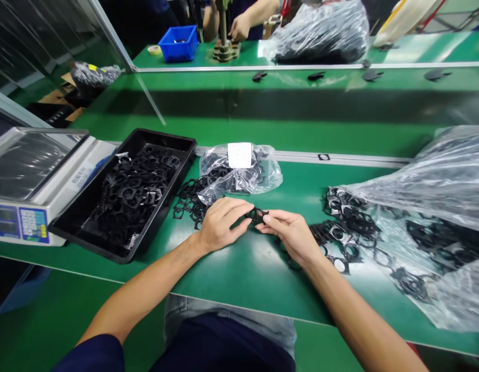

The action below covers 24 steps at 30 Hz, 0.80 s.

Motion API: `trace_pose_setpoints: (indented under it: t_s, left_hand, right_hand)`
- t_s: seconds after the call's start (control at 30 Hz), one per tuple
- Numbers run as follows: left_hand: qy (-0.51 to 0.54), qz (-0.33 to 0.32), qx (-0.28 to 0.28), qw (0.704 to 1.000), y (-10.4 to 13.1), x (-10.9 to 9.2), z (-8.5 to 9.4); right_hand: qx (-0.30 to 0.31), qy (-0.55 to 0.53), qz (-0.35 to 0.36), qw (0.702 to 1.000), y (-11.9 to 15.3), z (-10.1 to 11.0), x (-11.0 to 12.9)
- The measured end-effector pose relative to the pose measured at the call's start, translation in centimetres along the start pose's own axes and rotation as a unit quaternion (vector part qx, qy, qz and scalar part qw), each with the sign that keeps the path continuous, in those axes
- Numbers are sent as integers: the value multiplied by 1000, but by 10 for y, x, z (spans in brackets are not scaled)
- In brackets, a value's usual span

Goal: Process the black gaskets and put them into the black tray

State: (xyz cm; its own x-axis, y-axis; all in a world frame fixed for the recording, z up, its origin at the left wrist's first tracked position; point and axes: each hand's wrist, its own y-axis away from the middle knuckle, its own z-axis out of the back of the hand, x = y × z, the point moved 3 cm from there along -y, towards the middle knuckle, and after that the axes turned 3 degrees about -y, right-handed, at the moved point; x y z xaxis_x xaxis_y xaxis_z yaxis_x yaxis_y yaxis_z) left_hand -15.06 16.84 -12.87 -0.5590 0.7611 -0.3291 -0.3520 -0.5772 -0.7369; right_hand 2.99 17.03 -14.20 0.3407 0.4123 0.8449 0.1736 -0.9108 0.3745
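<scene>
I had both forearms stretched forward over the green surface (239, 279), the left angled inward from the lower left and the right from the lower right, so that my hands met near the middle. My left hand (223, 223) was closed on one end of a small black part (256, 214), thumb below and fingers above; my right hand (292, 235) pinched its other end between thumb and fingers. The part sat between my fingertips, held just above the surface, in front of the clear bag (258, 175). My fingers covered both its ends, so I couldn't make out its full outline. My right hand and wrist hid some of the loose black pieces (340, 237) behind them. My right arm ran out of view at the bottom, and my left upper arm was under a dark sleeve (93, 355).
</scene>
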Motion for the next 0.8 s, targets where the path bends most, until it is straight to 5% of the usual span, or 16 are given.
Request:
trace_pose_setpoints:
  t_s: [0.37,0.8]
  left_hand:
    - [-82,-92,22,992,-1,-6,2]
    - [-23,-8,47,999,1,-4,-2]
  right_hand:
    - [-56,46,59,996,1,3,3]
    - [-24,51,48,997,4,-2,4]
